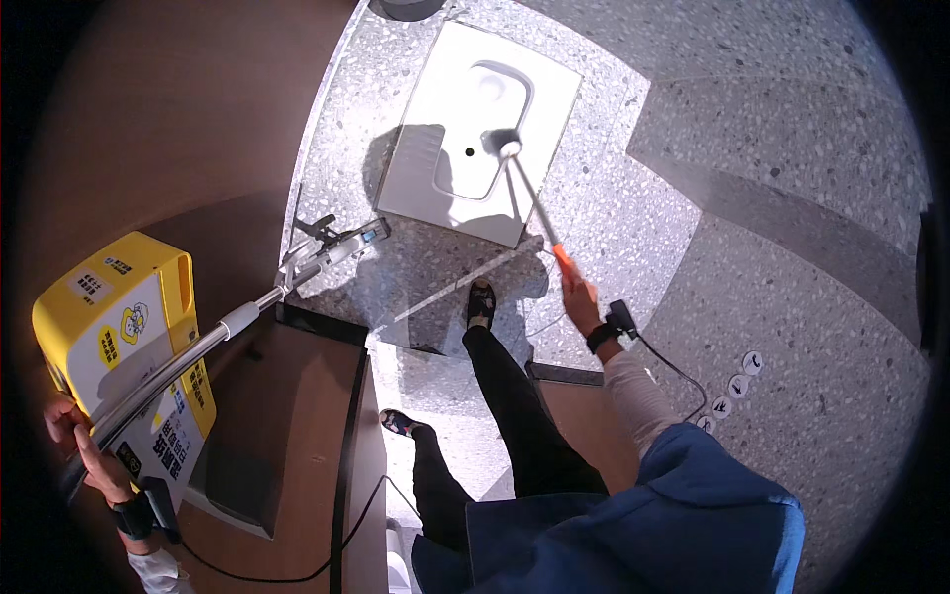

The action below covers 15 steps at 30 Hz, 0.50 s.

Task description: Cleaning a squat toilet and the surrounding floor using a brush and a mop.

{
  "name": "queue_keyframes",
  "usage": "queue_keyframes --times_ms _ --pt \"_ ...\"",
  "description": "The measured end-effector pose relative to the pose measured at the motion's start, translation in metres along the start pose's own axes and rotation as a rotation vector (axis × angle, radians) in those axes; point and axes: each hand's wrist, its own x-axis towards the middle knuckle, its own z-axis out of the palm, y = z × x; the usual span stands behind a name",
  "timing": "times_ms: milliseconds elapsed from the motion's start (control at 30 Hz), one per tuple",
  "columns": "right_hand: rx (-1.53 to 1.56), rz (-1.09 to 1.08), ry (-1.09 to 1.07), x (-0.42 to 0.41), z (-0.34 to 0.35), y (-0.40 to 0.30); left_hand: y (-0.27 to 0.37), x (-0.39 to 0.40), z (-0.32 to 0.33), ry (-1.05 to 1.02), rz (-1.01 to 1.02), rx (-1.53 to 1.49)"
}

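Note:
My right hand point(580, 298) grips the orange handle point(562, 260) of a long toilet brush. Its round brush head point(508, 145) is over the basin of a white squat toilet point(445, 174), just right of the dark drain hole; its bristles are blurred. At the lower left, my left hand point(100, 464) is at the metal pole point(178, 371) of a mop with a clamp-like head point(341, 241). The fingers look partly extended around the pole, beside a yellow and white box, and the grip is partly hidden. The mop head is near the wall, left of the toilet.
A yellow and white box point(111, 319) bearing writing is mounted by the brown partition point(304, 416) on the left. Another brown partition point(575, 416) stands right of my legs. A dark bin point(410, 7) is at the top edge. Round stickers point(738, 386) are on the speckled wall at right.

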Motion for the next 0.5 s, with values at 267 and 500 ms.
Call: queue_keyframes --times_ms 267,500 --pt "-0.131 0.195 0.159 0.086 -0.021 0.029 -0.020 -0.004 -0.016 -0.042 0.010 0.044" --pt "0.122 0.236 -0.036 0.072 0.003 -0.002 -0.012 -0.006 -0.010 0.027 -0.029 0.024"
